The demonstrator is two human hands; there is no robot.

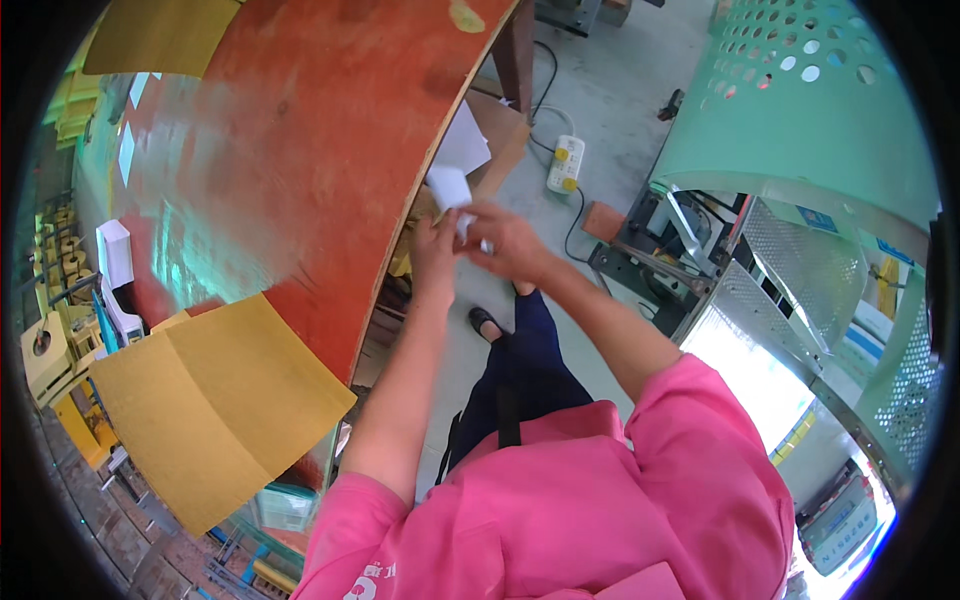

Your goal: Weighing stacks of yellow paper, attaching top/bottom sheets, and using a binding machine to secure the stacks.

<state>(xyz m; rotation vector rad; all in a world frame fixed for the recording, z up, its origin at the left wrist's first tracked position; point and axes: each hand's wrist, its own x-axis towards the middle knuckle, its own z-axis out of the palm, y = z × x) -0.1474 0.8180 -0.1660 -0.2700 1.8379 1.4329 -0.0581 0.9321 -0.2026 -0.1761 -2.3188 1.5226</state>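
Observation:
My left hand [433, 250] and my right hand [505, 240] meet in front of me, just off the edge of a red-brown table [300, 150]. Together they hold a small white folded card piece [451, 190] that sticks up between the fingers. Both hands are closed on it, the right one pinching its lower part. A larger white sheet [463, 140] lies below, partly hidden by the table edge.
Yellow cardboard sheets [215, 400] lie on the table's near end, another [160, 35] at the far end. A white power strip [565, 163] with cable is on the concrete floor. A green perforated machine guard [800, 100] and metal machine [690, 260] stand to the right.

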